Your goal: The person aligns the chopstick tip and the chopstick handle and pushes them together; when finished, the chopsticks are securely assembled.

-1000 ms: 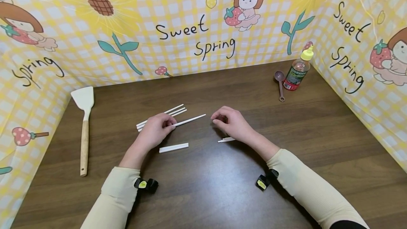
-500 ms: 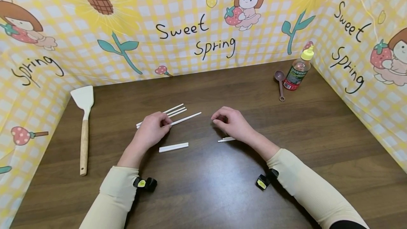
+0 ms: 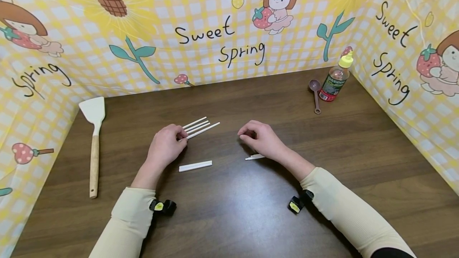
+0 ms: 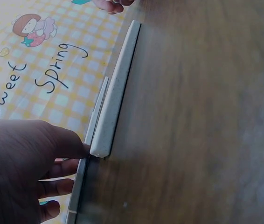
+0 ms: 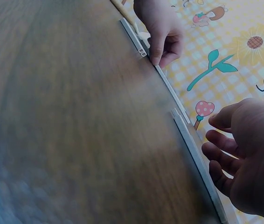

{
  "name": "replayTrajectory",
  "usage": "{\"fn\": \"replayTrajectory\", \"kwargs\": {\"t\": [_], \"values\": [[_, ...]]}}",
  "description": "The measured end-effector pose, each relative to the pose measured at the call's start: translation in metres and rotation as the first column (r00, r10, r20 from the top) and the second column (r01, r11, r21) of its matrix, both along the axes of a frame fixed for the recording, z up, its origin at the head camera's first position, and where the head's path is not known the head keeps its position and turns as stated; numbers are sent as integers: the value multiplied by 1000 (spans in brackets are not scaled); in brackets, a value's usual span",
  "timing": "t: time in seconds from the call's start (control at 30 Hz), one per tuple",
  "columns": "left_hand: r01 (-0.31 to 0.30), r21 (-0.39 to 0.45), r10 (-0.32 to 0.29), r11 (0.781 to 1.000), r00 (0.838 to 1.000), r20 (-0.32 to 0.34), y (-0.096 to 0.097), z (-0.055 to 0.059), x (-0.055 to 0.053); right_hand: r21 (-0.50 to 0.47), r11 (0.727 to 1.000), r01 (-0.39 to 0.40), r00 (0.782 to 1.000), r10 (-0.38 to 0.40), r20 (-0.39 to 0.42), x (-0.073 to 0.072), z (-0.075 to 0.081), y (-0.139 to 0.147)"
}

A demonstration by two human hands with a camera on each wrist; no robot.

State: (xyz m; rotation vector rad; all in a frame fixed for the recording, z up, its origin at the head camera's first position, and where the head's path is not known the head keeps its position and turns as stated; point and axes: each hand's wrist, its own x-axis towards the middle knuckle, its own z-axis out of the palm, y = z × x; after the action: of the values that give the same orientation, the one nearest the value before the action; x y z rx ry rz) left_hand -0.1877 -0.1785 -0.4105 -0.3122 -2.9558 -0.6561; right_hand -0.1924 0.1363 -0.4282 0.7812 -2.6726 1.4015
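Observation:
In the head view my left hand (image 3: 166, 142) pinches a slim white chopstick (image 3: 206, 129) between thumb and fingertips. It lies alongside several other white chopsticks (image 3: 195, 122), whose near ends are partly hidden by the hand. The left wrist view shows the thumb against the held chopstick (image 4: 78, 186). Nearer the body lies a short, thicker pair of white sticks (image 3: 195, 166). My right hand (image 3: 263, 138) hovers or rests over the table with loosely bent fingers and nothing between them. Under its edge are thin white sticks (image 3: 254, 157), mostly hidden in the head view; the right wrist view shows these sticks (image 5: 195, 161) better.
A white spatula (image 3: 94, 146) with a wooden handle lies at the left. At the back right stand a yellow-capped bottle (image 3: 334, 83) and, beside it, a brown measuring spoon (image 3: 316, 96). Checked cloth (image 3: 208, 11) walls off the back and sides of the brown table (image 3: 229, 218).
My left hand has drawn the pinched chopstick leftward and slightly away from the body, bringing it close beside the other chopsticks. The right hand has stayed put.

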Motion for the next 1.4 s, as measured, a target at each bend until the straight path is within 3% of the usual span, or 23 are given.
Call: {"fn": "replayTrajectory", "kwargs": {"t": [0.43,0.63,0.83,1.03,1.4], "values": [[-38,-21,38,999,999,-4,-1,2,1,13,1000,-2,1000,2,-3,0,0,0],[-28,1,28,1000,1000,-10,1,5,2,20,1000,-7,1000,7,9,0,1,1],[80,65,-82,995,996,21,6,5,1,57,998,-23,999,21,32,-1,5,2],[192,150,-207,970,974,89,11,4,1,134,989,-63,996,54,72,-4,8,7],[276,208,-315,938,931,184,16,4,4,205,961,-185,979,160,129,-8,16,18]]}}
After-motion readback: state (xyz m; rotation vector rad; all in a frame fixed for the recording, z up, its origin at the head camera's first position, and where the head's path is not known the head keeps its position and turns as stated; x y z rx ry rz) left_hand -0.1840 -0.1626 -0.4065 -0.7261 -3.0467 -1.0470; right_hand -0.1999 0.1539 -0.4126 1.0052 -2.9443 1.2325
